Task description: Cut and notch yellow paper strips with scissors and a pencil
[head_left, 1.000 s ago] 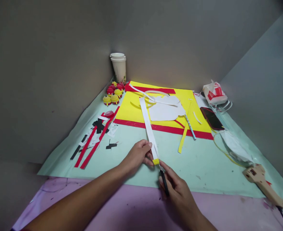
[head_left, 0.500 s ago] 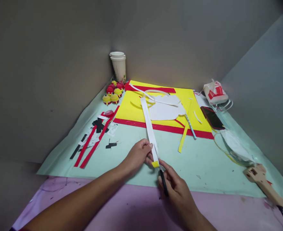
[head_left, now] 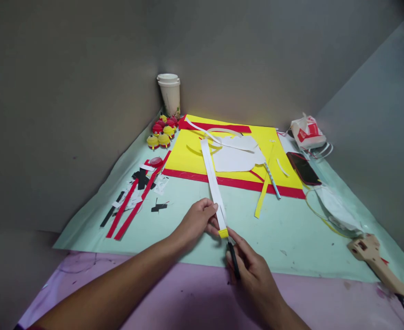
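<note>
Two hands meet over the near part of the bench (head_left: 308, 238), both working at one long white strip (head_left: 212, 183). The left hand (head_left: 199, 220) is pinched together, thumb on top and fingers curled beneath, gripping the strip close to its near end. The right hand (head_left: 255, 270) is closed around the black handle of what look like scissors (head_left: 234, 262), with its index finger stretched toward the strip's tip; whether that finger touches the paper I cannot tell, and the blades are mostly hidden.

From the left hand's grip the strip runs away from the person, its far end over a yellow sheet (head_left: 184, 158) with red bands. Its near end, just beyond the left hand's thumb, carries a small ridged yellow piece (head_left: 223, 233), which sits between the two hands.

A packet (head_left: 307, 132) at the far right bears a red patch with pale marks, too small to read. The lidded cup (head_left: 169, 96) at the back shows a plant-like print near its base. The phone (head_left: 303, 168) has a dark screen.
</note>
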A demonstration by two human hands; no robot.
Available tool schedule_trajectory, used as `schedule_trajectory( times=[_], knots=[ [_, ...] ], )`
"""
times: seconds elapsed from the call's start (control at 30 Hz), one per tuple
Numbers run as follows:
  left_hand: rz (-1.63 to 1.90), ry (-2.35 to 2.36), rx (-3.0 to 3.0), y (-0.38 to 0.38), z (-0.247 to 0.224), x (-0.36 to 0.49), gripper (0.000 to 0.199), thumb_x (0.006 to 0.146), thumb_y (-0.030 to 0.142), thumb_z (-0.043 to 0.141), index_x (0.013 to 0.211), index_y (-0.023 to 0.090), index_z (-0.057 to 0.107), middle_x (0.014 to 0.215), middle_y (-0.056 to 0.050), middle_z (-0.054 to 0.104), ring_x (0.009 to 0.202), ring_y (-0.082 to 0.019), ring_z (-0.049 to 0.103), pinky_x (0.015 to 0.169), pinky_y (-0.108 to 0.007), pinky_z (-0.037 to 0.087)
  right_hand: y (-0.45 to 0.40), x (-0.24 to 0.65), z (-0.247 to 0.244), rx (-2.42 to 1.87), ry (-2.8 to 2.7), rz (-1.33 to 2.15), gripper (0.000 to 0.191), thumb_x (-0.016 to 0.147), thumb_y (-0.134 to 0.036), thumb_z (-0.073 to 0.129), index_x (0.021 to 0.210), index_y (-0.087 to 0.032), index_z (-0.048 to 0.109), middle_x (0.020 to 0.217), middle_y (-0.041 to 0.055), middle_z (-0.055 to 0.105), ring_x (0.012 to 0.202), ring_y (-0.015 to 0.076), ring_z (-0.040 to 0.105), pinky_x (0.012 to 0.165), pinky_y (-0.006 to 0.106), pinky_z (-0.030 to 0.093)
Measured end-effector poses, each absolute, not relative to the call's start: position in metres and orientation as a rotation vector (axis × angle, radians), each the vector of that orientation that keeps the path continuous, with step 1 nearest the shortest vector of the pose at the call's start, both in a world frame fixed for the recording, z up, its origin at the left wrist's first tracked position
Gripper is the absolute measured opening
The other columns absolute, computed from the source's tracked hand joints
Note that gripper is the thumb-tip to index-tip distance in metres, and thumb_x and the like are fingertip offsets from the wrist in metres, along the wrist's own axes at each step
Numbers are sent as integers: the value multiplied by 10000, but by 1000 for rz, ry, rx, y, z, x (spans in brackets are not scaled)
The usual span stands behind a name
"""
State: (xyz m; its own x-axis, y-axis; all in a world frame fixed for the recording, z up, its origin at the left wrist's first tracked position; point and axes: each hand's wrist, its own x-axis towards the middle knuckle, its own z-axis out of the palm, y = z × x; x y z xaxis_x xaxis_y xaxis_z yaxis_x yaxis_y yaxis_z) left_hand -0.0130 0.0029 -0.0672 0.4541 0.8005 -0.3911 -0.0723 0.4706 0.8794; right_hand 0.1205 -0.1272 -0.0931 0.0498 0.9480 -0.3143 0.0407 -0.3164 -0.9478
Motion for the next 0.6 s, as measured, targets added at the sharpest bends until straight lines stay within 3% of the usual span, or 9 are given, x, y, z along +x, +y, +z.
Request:
schedule_trajectory(
  times=[0.6],
  knots=[
    [636,936,962,1,-66,-12,173,921,260,497,775,168,480,583,-13,623,465,-102,594,468,-184,477,-127,120,-93,-1527,-1090,1319,499,956,-401,511,1435,-272,454,713,-47,423,598,118,391,555,235,360]
  ],
)
